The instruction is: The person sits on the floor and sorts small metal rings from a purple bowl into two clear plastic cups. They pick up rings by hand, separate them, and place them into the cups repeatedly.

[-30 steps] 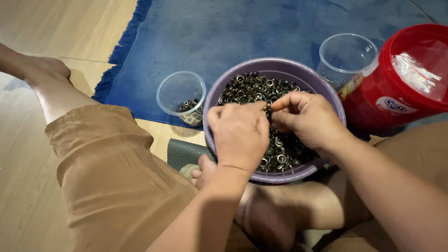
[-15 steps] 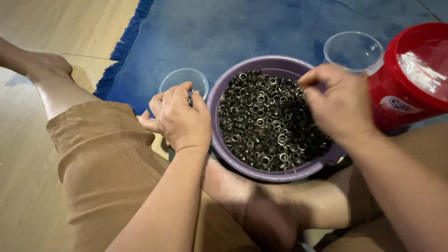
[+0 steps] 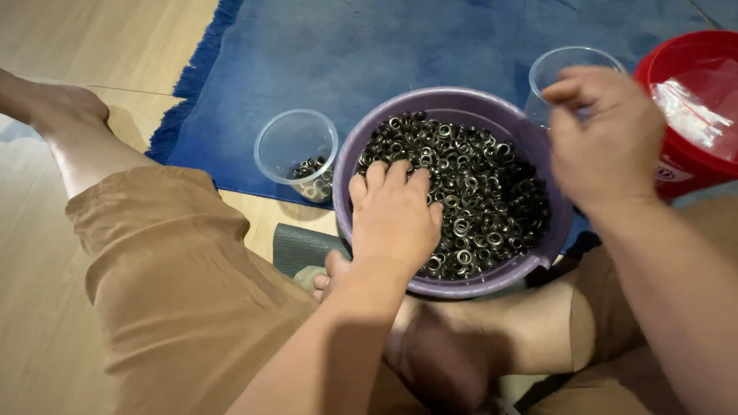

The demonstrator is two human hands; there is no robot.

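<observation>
the left hand (image 3: 394,219) lies flat with fingers spread on the metal eyelets (image 3: 477,192) in the purple bowl (image 3: 453,104). the right hand (image 3: 603,142) hovers pinched over the clear cup (image 3: 565,65); what it pinches, i cannot tell. release low inside the rim so nothing bounces out.

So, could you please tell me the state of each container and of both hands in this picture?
Purple bowl: upright, heaped with small metal rings.
Left clear cup: upright, a few rings at the bottom.
Right clear cup: upright, contents hidden by the hand.
Red bucket: open, clear plastic bag inside.
Left hand: palm down, fingers on the rings.
Right hand: over the right cup, fingers pinched; blurred.
</observation>
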